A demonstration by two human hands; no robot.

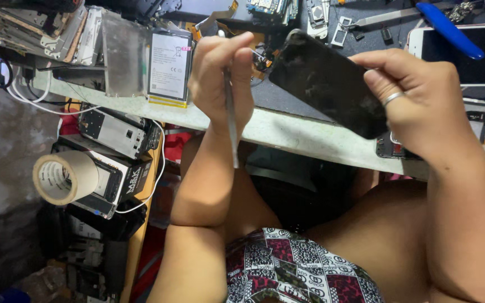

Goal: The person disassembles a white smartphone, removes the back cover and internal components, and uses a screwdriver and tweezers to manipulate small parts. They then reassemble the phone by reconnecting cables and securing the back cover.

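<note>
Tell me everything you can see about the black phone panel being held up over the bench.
The black phone panel is a flat, dark, glossy rectangle with rounded corners, smudged and dusty. It tilts, upper end toward the left hand, lower end pinched by the right hand, which wears a ring. It hangs above the pale bench edge. The left hand holds a thin metal tool beside it.

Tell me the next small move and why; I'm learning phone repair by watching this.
Probably bring the thin metal tool's working end up to the edge of the black phone. The left hand grips the tool away from the phone, its long end pointing down, while the right hand holds the phone tilted above the bench edge.
</note>
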